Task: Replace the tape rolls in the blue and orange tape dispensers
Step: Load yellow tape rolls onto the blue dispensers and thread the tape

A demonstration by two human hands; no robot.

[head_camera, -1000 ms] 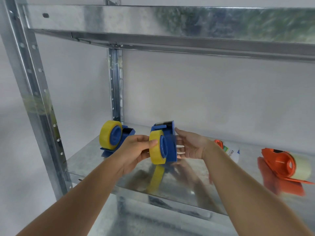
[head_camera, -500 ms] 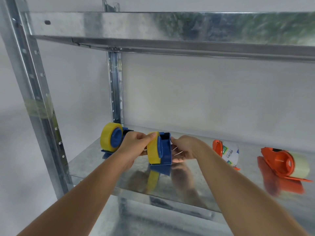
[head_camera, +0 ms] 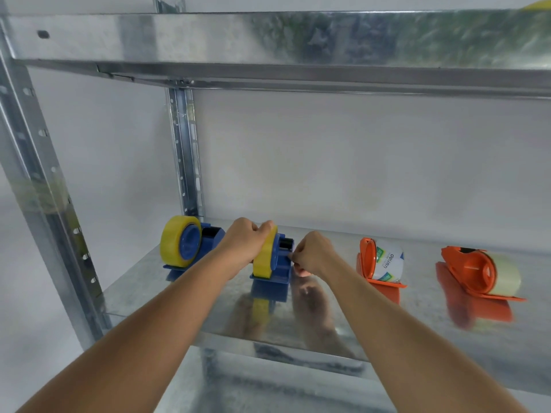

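Observation:
A blue tape dispenser (head_camera: 281, 265) with a yellow roll (head_camera: 264, 257) stands on the metal shelf (head_camera: 208, 299). My left hand (head_camera: 243, 244) is closed over the top of that roll. At the dispenser's right side my right hand (head_camera: 311, 256) is pinched shut, seemingly on the tape end at the front roller. A second blue dispenser (head_camera: 205, 248) with a yellow roll (head_camera: 176, 242) stands to the left. Two orange dispensers stand to the right: one (head_camera: 368, 263) holds a white labelled roll, the other (head_camera: 471, 271) a pale roll.
An upper metal shelf (head_camera: 298, 40) hangs low overhead. Perforated uprights stand at the left front (head_camera: 38, 189) and at the back (head_camera: 185, 153). A white wall closes the back. A lower shelf shows beneath.
The dispenser came down from mid-air and now rests on the shelf. My left hand shifted onto the top of the roll, and my right hand closed at the dispenser's front.

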